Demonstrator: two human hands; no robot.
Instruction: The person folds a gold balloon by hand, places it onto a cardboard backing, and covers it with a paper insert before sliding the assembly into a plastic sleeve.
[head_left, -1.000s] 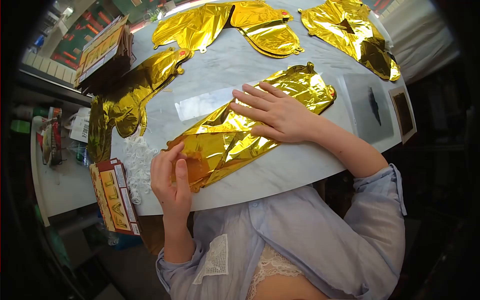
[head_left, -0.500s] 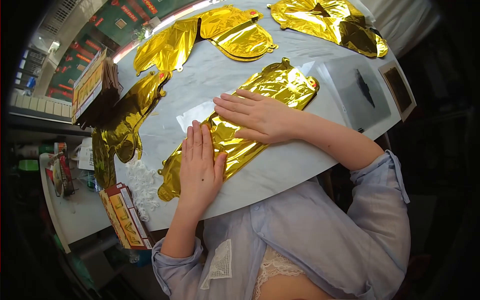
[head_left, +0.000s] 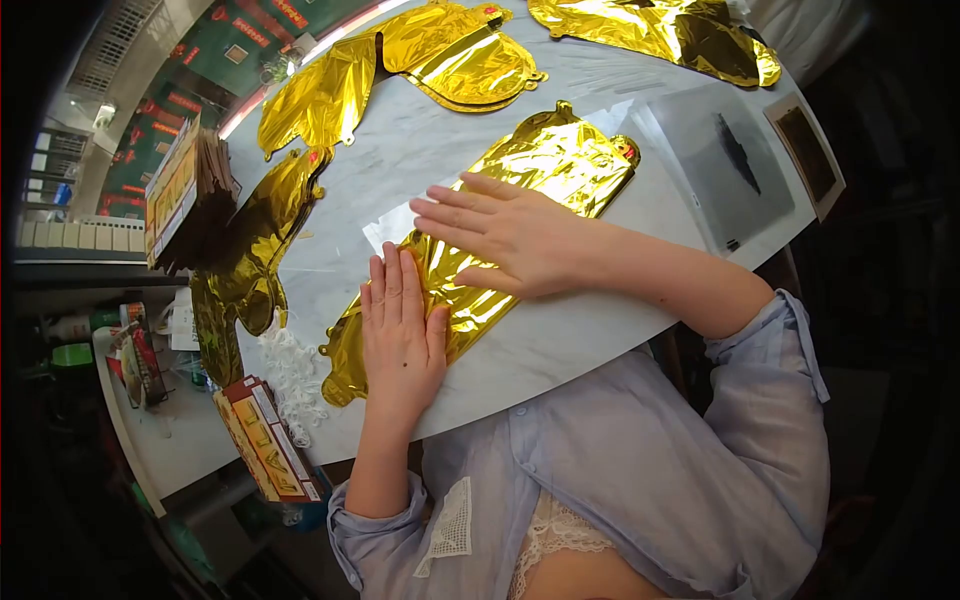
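Observation:
A flat gold foil balloon point(head_left: 560, 165) lies slantwise across the marble-look table in front of me, shiny and creased, with small tabs at its ends. My left hand point(head_left: 403, 325) rests flat on its lower left part, fingers stretched out and close together. On the middle of the foil lies my right hand point(head_left: 510, 238), palm down, with the thumb apart from the fingers. Both hands cover part of the balloon, so its central outline is hidden. A clear plastic piece point(head_left: 390, 228) shows beside the foil at the fingertips.
More gold foil balloons point(head_left: 470, 70) lie along the table's far edge and left side point(head_left: 245, 250). Stacked printed cards point(head_left: 185, 195) stand at left, with another printed pack point(head_left: 265, 440) nearer. White strings point(head_left: 290, 375) are heaped at the left edge. A clear plastic bag point(head_left: 710, 165) lies at right.
My right hand has shifted slightly left over the foil, still flat. The left hand stays on the same part of the balloon. The camera view has tilted a little.

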